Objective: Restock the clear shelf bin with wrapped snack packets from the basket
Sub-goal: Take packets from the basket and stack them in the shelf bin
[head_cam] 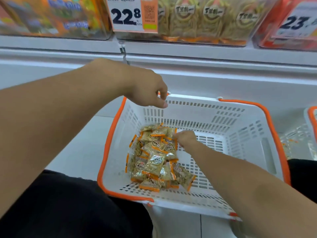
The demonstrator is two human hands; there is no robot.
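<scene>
A white basket (240, 143) with an orange rim stands low in front of me. Several clear snack packets (154, 160) with orange ends lie heaped in its left half. My right hand (186, 139) reaches down into the heap, fingers closed on the edge of a packet at the pile's far side. My left hand (151, 90) is curled over the basket's far-left corner, gripping the rim there. Above on the shelf, the clear shelf bin (205, 21) holds the same kind of packets.
A price tag (127, 14) reading 22.8 hangs at the bin's left. Other clear bins sit to its left (51, 16) and right (288, 23). A white shelf ledge (205, 54) juts out over the basket. A second basket (310, 121) shows at the right edge. My dark-clothed knee (68, 203) is at lower left.
</scene>
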